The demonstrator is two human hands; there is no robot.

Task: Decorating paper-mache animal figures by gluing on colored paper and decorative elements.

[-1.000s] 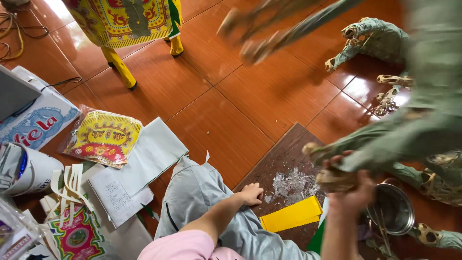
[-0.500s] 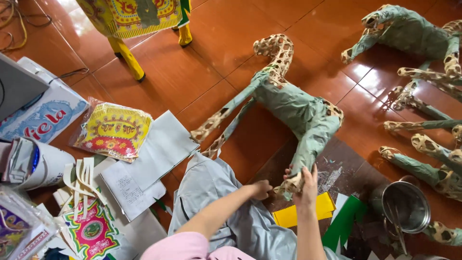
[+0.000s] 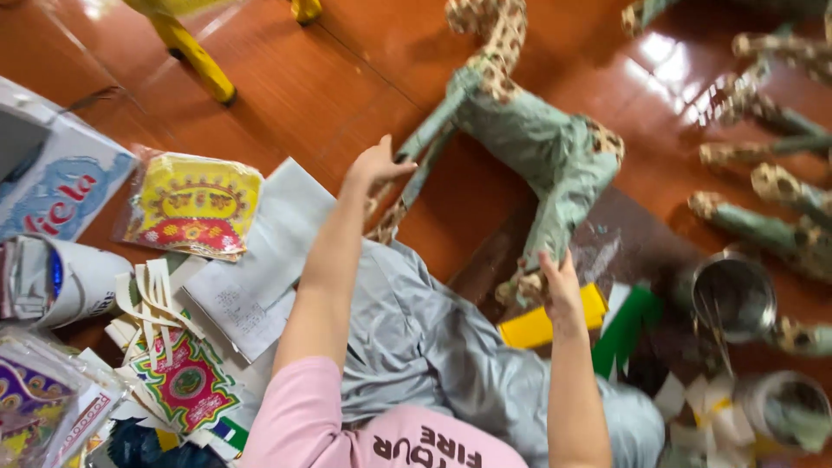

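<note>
The paper animal (image 3: 537, 147) stands on the red tile floor (image 3: 286, 78), far of the person's lap, neck to the far side, body green with spotted legs. The left hand (image 3: 377, 165) is at a front leg, fingers loosely curled against it; whether they close around it cannot be told. The right hand (image 3: 559, 277) grips the near hind leg just above its foot.

Risks, as judged from this position:
- The legs look thin. Uneven pull between the two hands could bend or tear one.
- The figure is held low only. A tilt could tip it toward the other animals (image 3: 763, 191) lying at the right.
- The hind foot sits at the edge of the dark board (image 3: 624, 243), beside the yellow strip (image 3: 542, 325) and green strip (image 3: 628, 329); dragging could scatter them.

Surroundings: a metal cup (image 3: 732, 295) stands right of the strips, near enough to be knocked. Left of the lap lie white sheets (image 3: 269, 260), a yellow printed packet (image 3: 195, 208) and cut paper strips (image 3: 152, 295). A yellow stool leg (image 3: 195, 56) stands far left, well apart.
</note>
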